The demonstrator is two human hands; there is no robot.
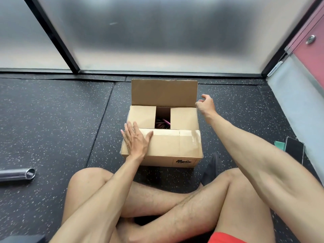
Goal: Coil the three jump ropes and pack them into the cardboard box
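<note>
Cardboard box [163,151]: one, at 12 o'clock from my knees. Three flaps are down and the far flap [164,92] stands upright.

Jump ropes [162,122]: inside, glimpsed through the gap. I cannot tell how many.

Left hand [136,139]: flat, pressing the near flap.

Right hand [206,104]: loosely curled, empty, just beside the far flap's 3 o'clock edge.

Advice: keep pressing and fold the far flap down squarely.

Phone [294,151]: one, at 3 o'clock.
</note>
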